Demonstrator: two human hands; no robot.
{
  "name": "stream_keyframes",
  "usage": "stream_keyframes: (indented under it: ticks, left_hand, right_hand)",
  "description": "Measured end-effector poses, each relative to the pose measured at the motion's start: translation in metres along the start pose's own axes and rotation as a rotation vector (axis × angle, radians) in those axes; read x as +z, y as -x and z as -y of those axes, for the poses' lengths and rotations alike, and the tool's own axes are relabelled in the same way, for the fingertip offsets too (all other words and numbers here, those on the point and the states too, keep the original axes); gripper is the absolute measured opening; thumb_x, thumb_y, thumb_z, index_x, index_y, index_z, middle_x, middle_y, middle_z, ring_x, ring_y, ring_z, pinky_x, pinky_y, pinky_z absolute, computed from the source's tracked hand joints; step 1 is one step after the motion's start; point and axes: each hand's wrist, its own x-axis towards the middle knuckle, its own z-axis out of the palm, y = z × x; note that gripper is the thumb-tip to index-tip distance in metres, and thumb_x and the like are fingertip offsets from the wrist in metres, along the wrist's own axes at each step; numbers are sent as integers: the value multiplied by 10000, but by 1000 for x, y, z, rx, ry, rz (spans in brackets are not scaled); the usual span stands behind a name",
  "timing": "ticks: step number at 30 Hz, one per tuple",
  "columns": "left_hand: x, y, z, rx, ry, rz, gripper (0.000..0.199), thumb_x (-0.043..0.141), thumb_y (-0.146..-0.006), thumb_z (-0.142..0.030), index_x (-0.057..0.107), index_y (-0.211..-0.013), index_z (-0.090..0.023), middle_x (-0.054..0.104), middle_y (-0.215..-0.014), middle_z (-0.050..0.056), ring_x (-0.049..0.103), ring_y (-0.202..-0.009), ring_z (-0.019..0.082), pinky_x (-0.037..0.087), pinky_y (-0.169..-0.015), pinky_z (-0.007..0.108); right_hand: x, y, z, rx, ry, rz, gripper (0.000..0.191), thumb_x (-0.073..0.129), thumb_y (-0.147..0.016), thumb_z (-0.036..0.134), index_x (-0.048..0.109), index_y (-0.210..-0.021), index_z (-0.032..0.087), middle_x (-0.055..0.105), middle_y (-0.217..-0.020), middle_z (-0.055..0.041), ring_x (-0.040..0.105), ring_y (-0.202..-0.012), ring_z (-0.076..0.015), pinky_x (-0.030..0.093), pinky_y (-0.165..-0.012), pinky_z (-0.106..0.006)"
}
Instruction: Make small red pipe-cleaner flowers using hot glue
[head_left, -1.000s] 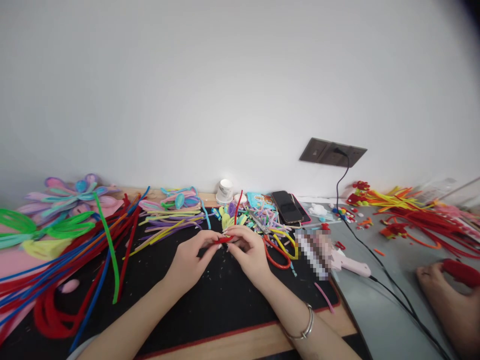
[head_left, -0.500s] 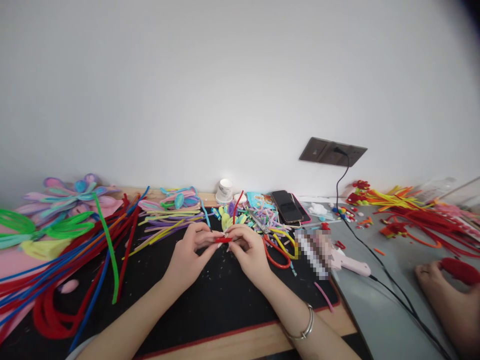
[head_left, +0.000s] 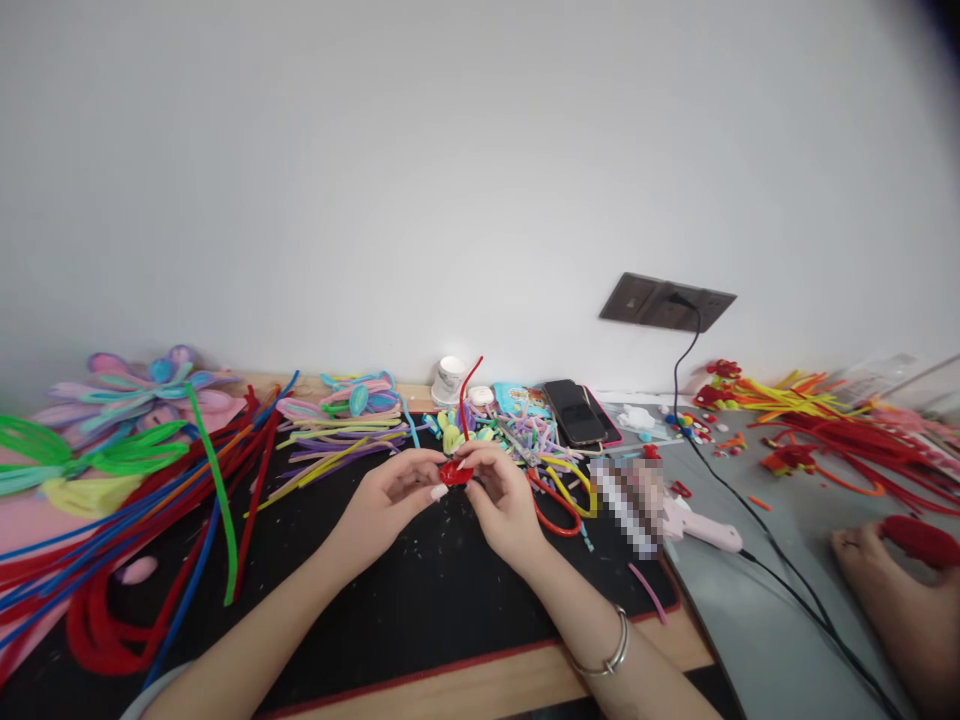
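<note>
The pinched piece [head_left: 454, 474] is red; the mat [head_left: 435, 600] black, red-edged.

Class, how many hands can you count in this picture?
3. The left hand and right hand hold the red piece near the middle; another person's hand is at the far right edge, partly cut off. No others show.

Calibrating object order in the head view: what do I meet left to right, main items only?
Pink ball, green strip, left hand, red piece, right hand, black phone, pale pink tool handle, another person's hand.
</note>
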Motion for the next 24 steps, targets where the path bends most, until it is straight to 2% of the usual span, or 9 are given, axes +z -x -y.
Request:
stream_keyframes:
  ticks: [5,10,13,18,24]
  left_hand:
    - [0,0,-7,-27,7,37,234,645,-763,-258,636,-988,-194,727,-943,62,678,-885,192,537,-847,343]
    - [0,-1,-11,-10,-37,18,232,637,-764,-300,664,-965,-187,745,-931,71,697,-861,221,552,-835,373]
    - [-1,-1,-10,25,-87,-9,207,616,-783,-306,677,-945,-192,744,-941,66,694,-869,217,552,-829,353]
    - [-3,0,-10,94,-200,-70,174,601,-801,-311,691,-901,-202,744,-904,56,692,-831,213,559,-800,346]
    - [-3,0,-8,78,-181,-64,176,608,-797,-313,696,-899,-198,745,-898,59,695,-826,211,560,-801,341]
  right_hand:
    - [-1,0,0,11,13,16,221,493,-814,59,569,-929,232,557,-1089,-75,570,-1031,-192,488,-875,-354]
    - [-2,-3,1,-5,100,-10,219,506,-799,52,606,-891,225,583,-1041,-67,581,-979,-184,492,-837,-333]
    - [-2,-4,1,5,34,-6,213,531,-789,60,614,-893,226,579,-1022,-66,589,-959,-181,511,-804,-323]
    - [-2,-4,3,2,-69,51,199,607,-772,149,621,-955,225,568,-1068,-84,577,-1020,-200,510,-877,-361]
    - [-2,-4,4,20,-113,46,132,633,-798,224,638,-929,217,578,-1049,-90,589,-1004,-201,514,-879,-364]
